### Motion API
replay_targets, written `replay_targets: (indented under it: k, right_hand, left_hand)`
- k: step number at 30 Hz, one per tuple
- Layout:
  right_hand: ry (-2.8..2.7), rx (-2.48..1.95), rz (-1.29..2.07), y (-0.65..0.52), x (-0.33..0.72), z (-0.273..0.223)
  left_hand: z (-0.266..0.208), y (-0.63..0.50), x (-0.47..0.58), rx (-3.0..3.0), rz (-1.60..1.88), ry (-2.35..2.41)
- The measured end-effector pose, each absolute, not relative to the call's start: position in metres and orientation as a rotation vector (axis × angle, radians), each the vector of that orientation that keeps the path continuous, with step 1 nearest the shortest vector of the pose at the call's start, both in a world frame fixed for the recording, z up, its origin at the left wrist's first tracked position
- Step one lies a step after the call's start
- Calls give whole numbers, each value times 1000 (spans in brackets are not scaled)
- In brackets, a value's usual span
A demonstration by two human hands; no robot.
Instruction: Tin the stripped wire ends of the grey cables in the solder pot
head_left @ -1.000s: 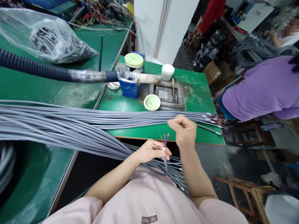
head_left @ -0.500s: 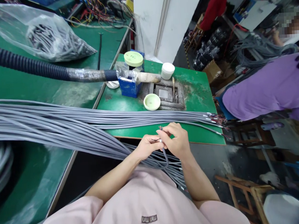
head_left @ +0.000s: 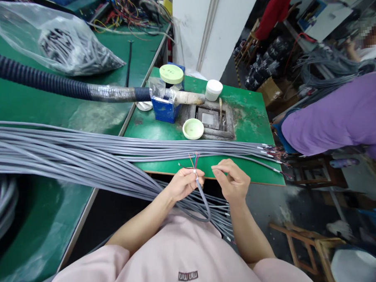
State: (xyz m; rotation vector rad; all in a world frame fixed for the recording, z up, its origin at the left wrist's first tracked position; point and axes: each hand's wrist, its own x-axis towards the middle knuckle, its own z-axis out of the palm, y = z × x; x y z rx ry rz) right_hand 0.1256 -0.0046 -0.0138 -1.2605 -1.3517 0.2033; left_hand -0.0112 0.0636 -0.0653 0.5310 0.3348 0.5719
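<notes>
My left hand (head_left: 184,184) pinches a grey cable (head_left: 203,195) just below its stripped end, at a white band. Thin coloured wires (head_left: 195,159) fan out upward from that end. One dark wire with a pale tip sticks out to the left, over my fingers. Below the grip the cable bends down in a loop towards the other cables near my lap. My right hand (head_left: 235,180) hovers to the right, apart from the cable. Its fingers are curled, thumb close to the forefinger, and nothing shows between them.
A thick bundle of grey cables (head_left: 91,147) crosses the green tables. Behind it stand a light-green dish (head_left: 193,129), a white tub (head_left: 213,90), a blue box (head_left: 165,109) and a black corrugated hose (head_left: 64,86). A person in a purple top (head_left: 333,114) is at the right.
My right hand has let go of the wires and moved right. The wires, bunched between my fingers before, now stand spread out above my left hand. The view has shifted slightly.
</notes>
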Motion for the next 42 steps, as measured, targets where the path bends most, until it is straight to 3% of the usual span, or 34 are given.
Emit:
replay_targets:
  k: [16, 27, 31, 36, 38, 42]
  right_hand:
    - [-1556, -1194, 311, 0, 126, -10]
    - [-2119, -1088, -136, 8, 138, -17]
    - [-1852, -1134, -415, 28, 163, 12]
    - [-1299, -1141, -677, 64, 206, 71]
    - [-1254, -1040, -612, 75, 211, 87]
    - [-1376, -1154, -447, 84, 194, 90]
  left_hand:
    - [-64, 69, -15, 517, 551, 242]
    - [-46, 76, -11, 425, 740, 276]
    - [-28, 67, -28, 713, 762, 37]
    - [-3, 55, -44, 1426, 134, -645]
    - [-7, 50, -37, 1705, 214, -589]
    - [-39, 55, -16, 2282, 807, 116]
